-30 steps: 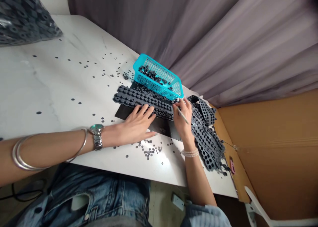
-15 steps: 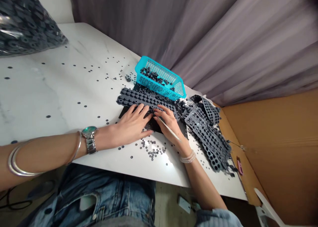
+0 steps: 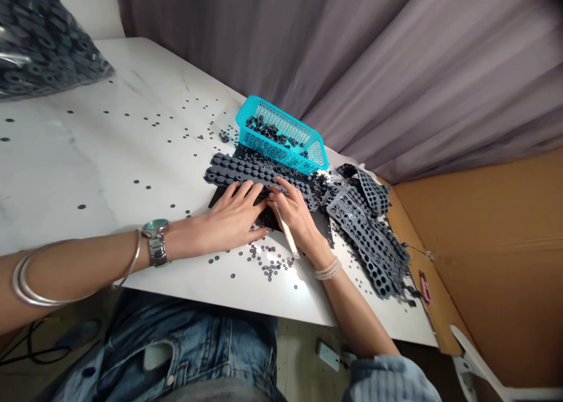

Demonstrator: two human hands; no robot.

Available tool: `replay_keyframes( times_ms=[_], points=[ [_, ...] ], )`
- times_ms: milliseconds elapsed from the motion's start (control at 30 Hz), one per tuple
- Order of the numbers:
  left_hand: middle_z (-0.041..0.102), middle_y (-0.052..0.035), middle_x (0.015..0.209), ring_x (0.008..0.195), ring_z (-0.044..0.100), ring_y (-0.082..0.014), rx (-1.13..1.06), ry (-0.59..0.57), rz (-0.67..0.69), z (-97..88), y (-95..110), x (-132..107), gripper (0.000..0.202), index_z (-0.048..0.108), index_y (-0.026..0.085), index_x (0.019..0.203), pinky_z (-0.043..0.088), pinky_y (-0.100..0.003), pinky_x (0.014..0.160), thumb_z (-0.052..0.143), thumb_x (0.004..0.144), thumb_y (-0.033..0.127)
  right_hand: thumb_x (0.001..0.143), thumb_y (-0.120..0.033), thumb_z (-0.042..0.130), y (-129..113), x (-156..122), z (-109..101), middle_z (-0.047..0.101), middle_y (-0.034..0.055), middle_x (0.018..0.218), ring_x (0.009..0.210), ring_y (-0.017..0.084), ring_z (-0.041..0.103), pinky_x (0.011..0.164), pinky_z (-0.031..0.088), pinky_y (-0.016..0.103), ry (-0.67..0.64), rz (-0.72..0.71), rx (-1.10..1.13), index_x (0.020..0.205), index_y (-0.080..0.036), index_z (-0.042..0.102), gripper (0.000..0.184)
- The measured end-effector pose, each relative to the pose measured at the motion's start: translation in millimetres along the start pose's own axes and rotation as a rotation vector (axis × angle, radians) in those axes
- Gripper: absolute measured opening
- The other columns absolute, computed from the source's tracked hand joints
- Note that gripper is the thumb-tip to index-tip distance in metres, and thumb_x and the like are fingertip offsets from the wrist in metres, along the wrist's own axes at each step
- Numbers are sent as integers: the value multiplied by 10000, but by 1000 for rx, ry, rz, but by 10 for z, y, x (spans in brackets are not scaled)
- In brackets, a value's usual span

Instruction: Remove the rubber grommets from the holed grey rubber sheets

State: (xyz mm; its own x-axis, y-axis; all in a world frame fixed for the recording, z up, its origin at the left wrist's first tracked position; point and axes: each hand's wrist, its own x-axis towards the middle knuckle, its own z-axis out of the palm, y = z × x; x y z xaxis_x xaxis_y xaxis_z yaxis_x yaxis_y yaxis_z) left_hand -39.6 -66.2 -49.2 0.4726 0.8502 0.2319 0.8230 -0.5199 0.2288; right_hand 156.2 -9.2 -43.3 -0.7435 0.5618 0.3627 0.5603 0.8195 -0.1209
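Note:
A dark grey sheet (image 3: 246, 169) with rows of round pieces lies over a black mat (image 3: 270, 219). My left hand (image 3: 233, 214) rests with its fingers spread on the sheet's near edge, holding nothing. Close to its fingertips, my right hand (image 3: 295, 217) is closed around a thin whitish stick-like tool (image 3: 288, 236). The tool's tip is hidden under my fingers at the sheet. Small dark discs (image 3: 271, 267) lie scattered on the table before my hands.
Behind the sheet stands a turquoise basket (image 3: 281, 148) holding dark pieces. Punched-out grey sheets (image 3: 367, 240) are heaped to the right. A clear bag (image 3: 44, 44) of dark rings sits at the far left of the white table (image 3: 109, 173). A pink cutter (image 3: 424, 287) lies by cardboard.
The tool in my right hand has swung to a steeper angle, its rear end now lower and further left. My left hand stays on the sheet; the view has shifted slightly.

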Motion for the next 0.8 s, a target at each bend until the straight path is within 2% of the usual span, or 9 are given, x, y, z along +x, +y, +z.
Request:
replay_keyframes(
  times_ms=[100, 200, 300, 400, 500, 667, 800],
  points=[
    [360, -208, 1512, 1410, 245, -394, -3, -11, -13, -12, -8, -4, 624, 499, 140, 1419, 222, -532, 1119, 439, 944, 539, 1024, -251, 348, 68, 33, -29, 622, 154, 1290, 1457, 243, 341, 1107, 421, 507, 107, 74, -27, 1035, -216, 556, 211],
    [350, -217, 1523, 1421, 236, -401, -11, -34, -25, -35, 5, -5, 626, 499, 129, 1426, 225, -542, 1119, 425, 953, 531, 1022, -288, 343, 201, -22, -122, 640, 147, 1222, 1444, 262, 356, 1114, 401, 538, 245, 238, -69, 1006, -228, 529, 196],
    [338, -213, 1540, 1424, 235, -401, -23, -39, -38, -39, 18, -5, 632, 476, 142, 1450, 229, -550, 1118, 424, 953, 530, 1005, -317, 380, 350, -148, -216, 674, 152, 1022, 1393, 343, 410, 1076, 388, 613, 228, 408, -138, 907, -226, 514, 189],
    [347, -209, 1539, 1419, 250, -392, -30, -35, -40, -32, 31, -13, 633, 475, 141, 1453, 220, -541, 1127, 423, 956, 530, 993, -314, 406, 410, -202, -258, 672, 182, 1046, 1408, 390, 372, 1073, 359, 642, 234, 483, -183, 894, -206, 536, 196],
    [380, -214, 1514, 1403, 274, -389, -13, -3, -21, -36, 56, -37, 622, 498, 116, 1429, 206, -524, 1137, 440, 955, 513, 989, -326, 434, 315, -102, -223, 657, 153, 1203, 1423, 335, 374, 1115, 362, 599, 292, 404, -70, 987, -204, 589, 197],
    [477, -248, 1383, 1314, 363, -394, 72, 22, -26, -65, 91, -62, 652, 552, 53, 1353, 254, -516, 1102, 473, 930, 543, 990, -312, 463, 36, 121, -64, 623, 121, 1319, 1395, 257, 444, 1110, 420, 509, 129, 182, 169, 1038, -219, 620, 189],
    [492, -247, 1363, 1287, 377, -397, 128, 22, -32, -56, 78, -55, 671, 584, 58, 1314, 257, -525, 1092, 446, 927, 588, 1000, -299, 455, -25, 145, 12, 652, 113, 1289, 1403, 240, 437, 1112, 417, 504, 65, 134, 196, 1055, -222, 620, 189]
  ],
)
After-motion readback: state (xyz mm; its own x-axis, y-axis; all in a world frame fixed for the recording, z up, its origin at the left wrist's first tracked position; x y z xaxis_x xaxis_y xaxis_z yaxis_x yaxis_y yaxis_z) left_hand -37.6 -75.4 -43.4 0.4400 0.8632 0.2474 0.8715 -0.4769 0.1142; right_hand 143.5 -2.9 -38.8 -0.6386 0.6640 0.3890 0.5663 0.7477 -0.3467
